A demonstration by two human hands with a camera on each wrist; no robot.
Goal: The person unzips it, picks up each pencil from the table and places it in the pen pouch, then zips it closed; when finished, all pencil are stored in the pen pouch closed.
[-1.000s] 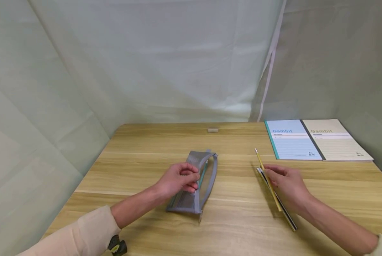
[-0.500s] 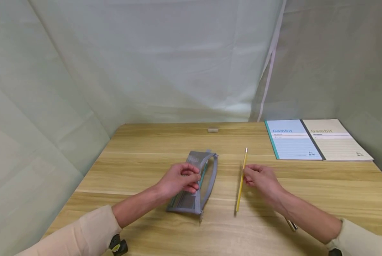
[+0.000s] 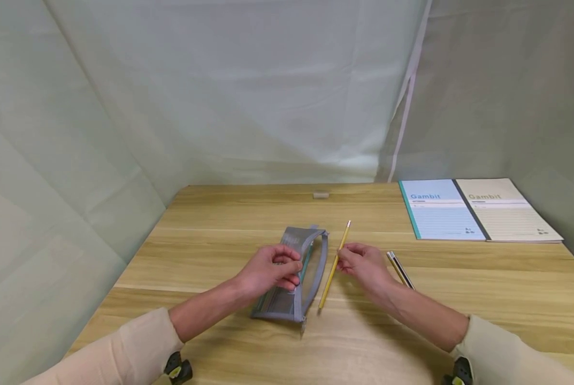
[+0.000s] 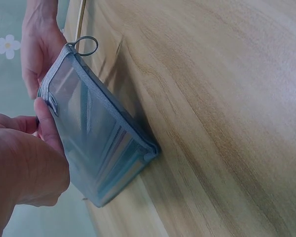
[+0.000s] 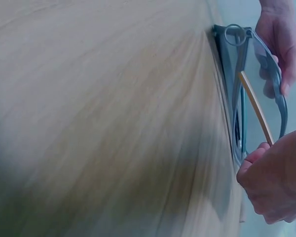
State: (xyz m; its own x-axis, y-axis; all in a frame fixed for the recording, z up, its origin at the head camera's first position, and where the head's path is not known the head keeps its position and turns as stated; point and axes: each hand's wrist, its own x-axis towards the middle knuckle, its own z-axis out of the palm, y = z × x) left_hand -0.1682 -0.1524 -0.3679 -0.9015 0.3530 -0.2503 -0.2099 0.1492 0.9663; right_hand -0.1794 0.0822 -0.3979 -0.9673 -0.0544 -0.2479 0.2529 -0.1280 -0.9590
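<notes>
A grey mesh pencil case lies unzipped on the table, its mouth facing right. My left hand pinches the upper edge of that mouth and keeps it raised. Inside, green pencils show through the opening and the mesh. Just right of the case, my right hand pinches a yellow pencil near its middle, with the eraser end pointing away. In the right wrist view the yellow pencil stands beside the open mouth; whether it touches the case I cannot tell.
Two more pencils, one gold and one black-striped, lie on the table, partly behind the right forearm. A small whitish eraser-like block sits near the far edge. Two notebooks, one blue and one cream, lie at the back right.
My right hand has lifted the yellow pencil away from the other two and carried it left to the pencil case. The left hand has stayed in place, holding the case's mouth.
</notes>
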